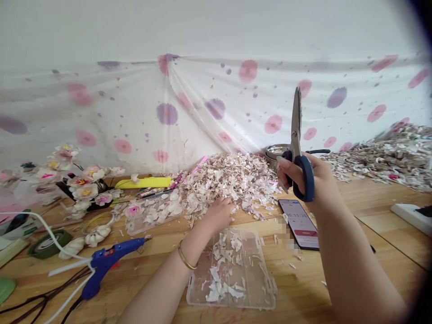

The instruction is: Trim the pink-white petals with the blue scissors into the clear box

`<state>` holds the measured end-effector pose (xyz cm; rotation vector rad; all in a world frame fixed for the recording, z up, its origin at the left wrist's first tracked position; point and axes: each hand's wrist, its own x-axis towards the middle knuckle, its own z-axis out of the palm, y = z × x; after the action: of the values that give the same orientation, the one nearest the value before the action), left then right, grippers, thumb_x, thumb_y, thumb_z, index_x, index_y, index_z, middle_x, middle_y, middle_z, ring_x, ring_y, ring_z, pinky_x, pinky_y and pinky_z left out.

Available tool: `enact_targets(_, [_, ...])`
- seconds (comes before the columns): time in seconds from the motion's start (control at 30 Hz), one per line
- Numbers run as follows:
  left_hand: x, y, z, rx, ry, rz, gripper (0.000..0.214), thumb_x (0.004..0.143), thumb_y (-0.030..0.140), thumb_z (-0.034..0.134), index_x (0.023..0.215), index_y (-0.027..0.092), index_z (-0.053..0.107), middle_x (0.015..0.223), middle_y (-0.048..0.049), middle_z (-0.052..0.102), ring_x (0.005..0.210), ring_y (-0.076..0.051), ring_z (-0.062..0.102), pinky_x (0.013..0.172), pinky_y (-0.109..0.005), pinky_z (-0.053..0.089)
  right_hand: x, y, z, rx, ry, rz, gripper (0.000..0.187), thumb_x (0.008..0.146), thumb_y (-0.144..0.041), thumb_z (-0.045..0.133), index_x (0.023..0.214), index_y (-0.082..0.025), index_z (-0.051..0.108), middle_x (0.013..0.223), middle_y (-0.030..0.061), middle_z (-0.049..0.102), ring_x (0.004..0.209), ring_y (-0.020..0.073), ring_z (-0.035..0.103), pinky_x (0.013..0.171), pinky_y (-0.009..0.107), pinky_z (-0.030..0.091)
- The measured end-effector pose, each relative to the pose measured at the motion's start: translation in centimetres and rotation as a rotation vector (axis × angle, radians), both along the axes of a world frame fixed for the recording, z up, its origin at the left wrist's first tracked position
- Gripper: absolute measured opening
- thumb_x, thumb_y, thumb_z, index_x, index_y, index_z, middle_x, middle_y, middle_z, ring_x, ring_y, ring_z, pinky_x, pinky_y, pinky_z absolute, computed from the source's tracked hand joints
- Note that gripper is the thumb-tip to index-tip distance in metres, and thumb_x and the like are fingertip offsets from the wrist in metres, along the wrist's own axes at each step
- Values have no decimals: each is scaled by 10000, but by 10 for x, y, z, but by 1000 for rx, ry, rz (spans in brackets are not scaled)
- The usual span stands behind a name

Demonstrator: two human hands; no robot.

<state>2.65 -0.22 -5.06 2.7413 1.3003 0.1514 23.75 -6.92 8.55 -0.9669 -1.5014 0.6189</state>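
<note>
My right hand (308,177) is closed round the blue handles of a pair of scissors (297,130), held upright with the blades shut and pointing up. My left hand (219,213) reaches into the near edge of a big pile of pale, pinkish peel flakes (232,177); its fingers are curled into the flakes and partly hidden. A gold bangle sits on that wrist. Just below the left hand lies a clear plastic tray (261,297) holding several flakes.
A phone (300,225) lies on the wooden table beside my right wrist. A blue glue gun (108,261), green tape roll (49,243), handmade flowers (84,180), a yellow strip (145,182) and a second clear tray (151,213) sit left. Metal bowls (275,153) and another flake heap (381,157) stand behind.
</note>
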Motion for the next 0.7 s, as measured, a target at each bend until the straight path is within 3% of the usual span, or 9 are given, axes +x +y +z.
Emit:
enact_targets(0.1, [-6,4,-3,-11,0,57,254,881,189,546,1115,137,630,1153,-148,608,1094,-299,564,954,-419,451,-1,-1,1,1,24,-12,327,847,-374,700,638,-222,500,493,-21,515,478,126,450,462,281,341])
enact_targets(0.37, [-12,11,-4,-44,-69,97,297,858,77,460,1028,184,679,1072,-91,669,1012,-244,621,882,-344,482,2,0,-1,2,43,36,310,819,-370,717,647,-224,505,472,-24,535,445,129,468,435,276,349])
enact_targets(0.5, [-21,16,1,-37,-151,176,326,869,97,476,1119,193,661,1147,-87,656,1041,-243,620,884,-341,492,3,0,-1,9,55,27,279,835,-384,708,679,-219,545,488,-30,531,448,128,478,440,274,368])
enact_targets(0.7, [-29,22,3,67,-281,320,429,914,149,458,1337,91,500,1373,-187,499,1268,-316,468,1054,-465,399,3,2,-2,40,20,-28,396,867,-435,676,577,-215,521,471,-17,518,454,125,463,457,278,367])
